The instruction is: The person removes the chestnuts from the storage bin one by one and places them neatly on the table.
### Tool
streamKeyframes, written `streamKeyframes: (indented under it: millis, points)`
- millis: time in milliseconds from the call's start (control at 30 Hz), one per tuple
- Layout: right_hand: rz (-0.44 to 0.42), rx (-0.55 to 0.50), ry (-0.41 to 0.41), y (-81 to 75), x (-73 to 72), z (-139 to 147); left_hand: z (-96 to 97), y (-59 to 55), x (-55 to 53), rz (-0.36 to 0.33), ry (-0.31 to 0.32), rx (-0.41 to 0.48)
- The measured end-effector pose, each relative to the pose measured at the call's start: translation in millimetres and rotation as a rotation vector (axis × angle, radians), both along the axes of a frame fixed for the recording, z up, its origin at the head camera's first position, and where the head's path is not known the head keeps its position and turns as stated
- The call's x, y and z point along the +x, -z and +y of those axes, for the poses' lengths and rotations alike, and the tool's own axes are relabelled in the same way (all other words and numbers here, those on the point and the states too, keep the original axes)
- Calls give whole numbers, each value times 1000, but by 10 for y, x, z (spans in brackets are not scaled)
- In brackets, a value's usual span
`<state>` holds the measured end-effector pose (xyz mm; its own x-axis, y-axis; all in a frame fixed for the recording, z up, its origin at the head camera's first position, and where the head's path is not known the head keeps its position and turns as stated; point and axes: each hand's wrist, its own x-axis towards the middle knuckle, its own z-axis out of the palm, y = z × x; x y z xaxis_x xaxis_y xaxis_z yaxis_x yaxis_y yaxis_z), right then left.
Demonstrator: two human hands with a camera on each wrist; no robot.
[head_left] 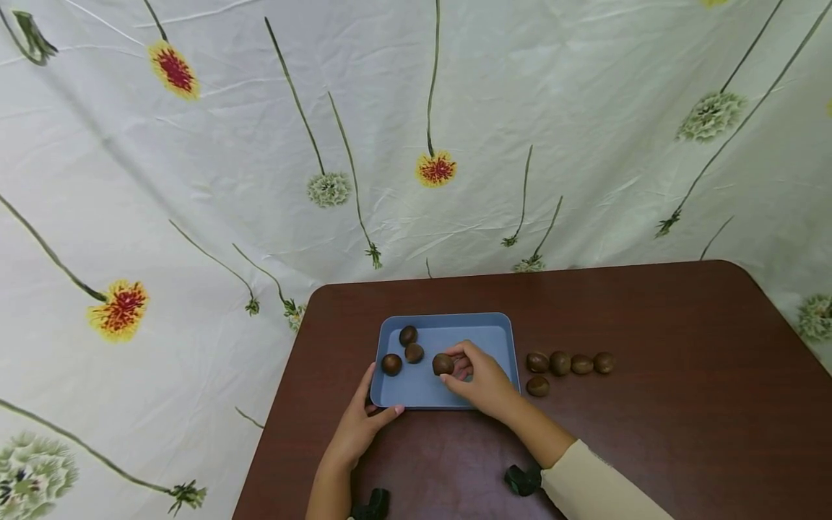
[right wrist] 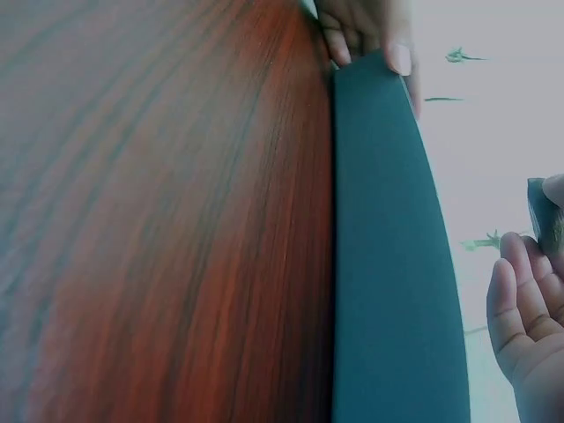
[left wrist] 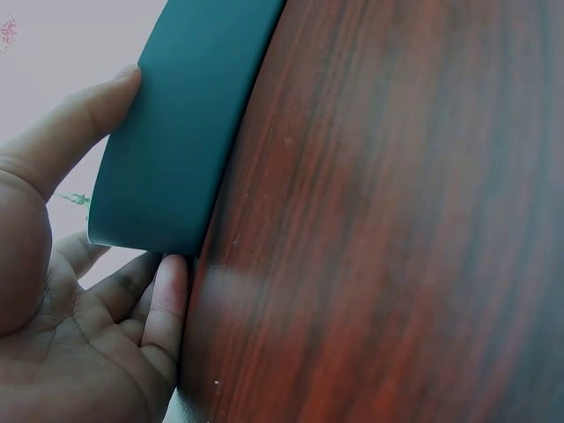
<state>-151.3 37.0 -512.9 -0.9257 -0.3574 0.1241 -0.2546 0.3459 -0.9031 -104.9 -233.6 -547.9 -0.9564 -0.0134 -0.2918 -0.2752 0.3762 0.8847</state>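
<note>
On the table lies a blue tray (head_left: 477, 332), seen edge-on in both wrist views. My left hand (head_left: 354, 426) grips its near left corner, the thumb on the front rim and the fingers along the left side; in the left wrist view the little finger is bent under the tray's edge. Over the middle of the tray, my right hand (head_left: 484, 381) pinches a brown chestnut (head_left: 443, 364) between thumb and fingertips. The right wrist view shows only part of this chestnut (right wrist: 539, 210). Three more chestnuts (head_left: 391, 364) sit in the tray's left half.
Right of the tray, several chestnuts (head_left: 560, 363) form a row on the dark red-brown table (head_left: 702, 404). One more chestnut (head_left: 537, 386) lies in front of the row's left end. A white flowered cloth (head_left: 572, 87) hangs behind the table. Dark camera mounts sit at both wrists.
</note>
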Motion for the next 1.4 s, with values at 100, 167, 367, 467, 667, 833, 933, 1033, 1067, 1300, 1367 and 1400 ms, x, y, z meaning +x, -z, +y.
streamKeyframes:
  millis: [100, 167, 367, 467, 667, 833, 933, 1033, 1067, 1300, 1367, 1400]
  points:
    - [-17, -23, 19, -14, 49, 112, -1, -4, -7, -1, 1, -6]
    - [-25, -31, 34, -17, 82, 193, -1, -6, -8, -2, 5, -4]
    - [-45, -28, 109, -5, 175, 420, -7, -2, -6, -4, 6, 0]
    - [-61, -35, 152, 16, 224, 521, -11, 0, -4, -8, 6, 1]
    - [-58, -39, 227, 69, 314, 711, -14, -11, -1, -9, 5, 1]
    - [-26, -28, 288, 121, 373, 879, -15, -10, 0, -11, 8, 8]
    - [-27, -33, 304, 149, 404, 969, -17, -10, 0, -9, 6, 4]
    - [-43, -13, 329, 170, 439, 1048, -19, -5, -3, -8, 8, 5]
    - [-52, -4, 337, 175, 452, 1072, -20, -2, -3, -7, 8, 5]
    - [-109, 28, 390, 192, 519, 1255, -20, 11, 0, -6, 8, 9]
    - [-116, 39, 400, 191, 536, 1305, -20, 9, 1, -6, 7, 4]
    - [-119, 47, 406, 191, 543, 1327, -20, 8, 1, -7, 6, 2]
